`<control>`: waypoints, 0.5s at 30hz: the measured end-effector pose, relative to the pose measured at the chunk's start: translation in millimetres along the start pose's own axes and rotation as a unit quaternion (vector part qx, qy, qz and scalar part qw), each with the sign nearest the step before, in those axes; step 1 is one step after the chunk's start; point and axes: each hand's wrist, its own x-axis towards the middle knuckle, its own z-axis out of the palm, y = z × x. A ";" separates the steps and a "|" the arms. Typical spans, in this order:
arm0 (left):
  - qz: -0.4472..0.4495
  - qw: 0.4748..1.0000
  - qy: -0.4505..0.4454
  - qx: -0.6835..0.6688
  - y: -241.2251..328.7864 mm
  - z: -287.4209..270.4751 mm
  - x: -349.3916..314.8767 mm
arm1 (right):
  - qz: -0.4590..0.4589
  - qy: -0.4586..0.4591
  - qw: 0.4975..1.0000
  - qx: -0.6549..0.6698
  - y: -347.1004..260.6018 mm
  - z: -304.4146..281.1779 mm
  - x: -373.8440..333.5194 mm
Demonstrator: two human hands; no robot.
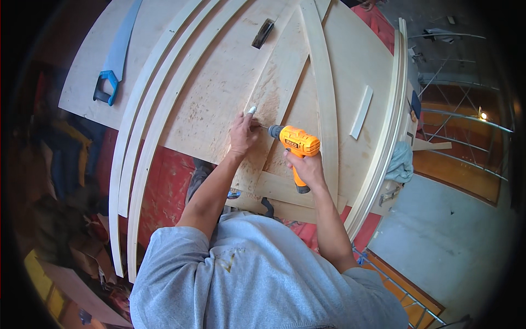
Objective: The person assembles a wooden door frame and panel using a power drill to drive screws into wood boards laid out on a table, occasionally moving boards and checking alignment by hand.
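My right hand (308, 166) is wrapped round the grip of an orange cordless drill (298, 141), its dark chuck pointing left. A thin bit runs from the chuck to the fingers of my left hand (243, 133). Those fingers are drawn together at the bit's tip, and whatever they pinch is too small to make out. Something white (252, 110) shows at one left fingertip, perhaps a wrapping. Both hands are over a flat wooden board (282, 77) strewn with shavings, beside a dark gap between boards.
Curved wooden strips (164, 71) lie at the left, another curved piece (327, 93) right of the drill. A handsaw (112, 71) with a blue handle rests far left. A small hand plane (263, 33) sits beyond my hands. A short batten (361, 112) and long edge strips (386, 142) are rightward.
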 end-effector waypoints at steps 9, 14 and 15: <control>0.017 1.000 0.000 -0.002 -5.4 1.5 -3.8 | 0.011 -0.012 0.999 -0.035 -8.1 0.5 0.3; 0.036 0.999 -0.006 -0.003 -4.0 -2.1 -2.9 | 0.007 -0.035 0.995 -0.097 -34.5 -4.6 12.5; 0.032 0.999 -0.008 0.001 -3.9 -1.5 -2.3 | 0.011 -0.045 0.994 -0.103 -36.3 -6.2 17.7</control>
